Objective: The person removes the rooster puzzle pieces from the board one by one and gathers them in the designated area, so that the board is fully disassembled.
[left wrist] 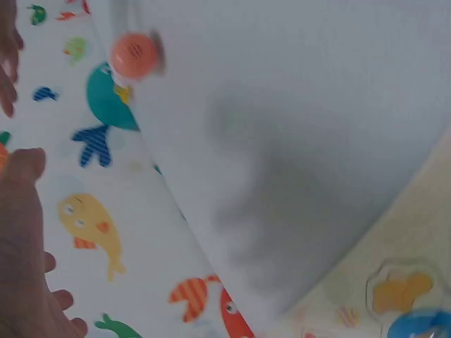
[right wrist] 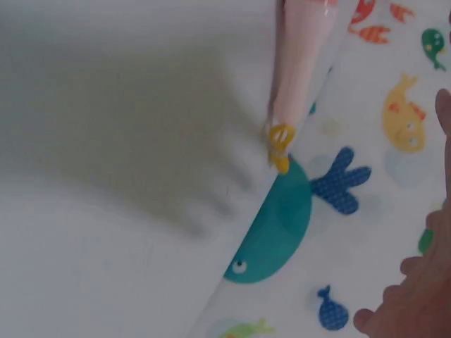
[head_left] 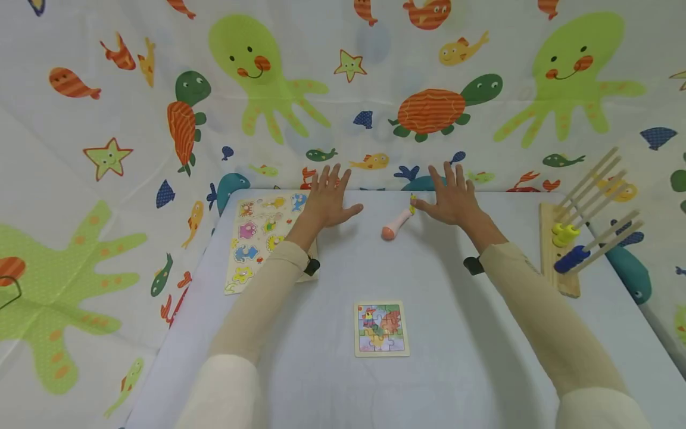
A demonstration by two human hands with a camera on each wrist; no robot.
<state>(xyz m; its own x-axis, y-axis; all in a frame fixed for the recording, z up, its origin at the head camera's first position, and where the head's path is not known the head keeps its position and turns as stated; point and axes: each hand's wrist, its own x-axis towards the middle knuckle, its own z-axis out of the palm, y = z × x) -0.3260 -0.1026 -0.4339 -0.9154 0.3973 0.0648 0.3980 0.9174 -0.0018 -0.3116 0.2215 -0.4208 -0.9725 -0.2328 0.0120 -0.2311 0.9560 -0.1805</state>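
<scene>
Fingers spread, my left hand (head_left: 329, 201) is held over the table by the right edge of a wooden peg puzzle board (head_left: 248, 232) with colourful sea animals. My right hand (head_left: 451, 195), its fingers also spread, hovers near a pale pink stick-shaped toy (head_left: 398, 224) with a coral round end and a yellow strap. Neither hand holds anything. In the right wrist view the toy's pink shaft (right wrist: 301, 63) lies on the table, apart from the hand. The toy's coral end (left wrist: 134, 55) shows in the left wrist view.
A small framed jigsaw puzzle (head_left: 382, 329) lies near the table's middle front. At the right stands a wooden base (head_left: 552, 238) with tilted pegs carrying yellow and blue rings (head_left: 571, 258). A sea-animal cloth (head_left: 370, 77) hangs behind the white table (head_left: 343, 387).
</scene>
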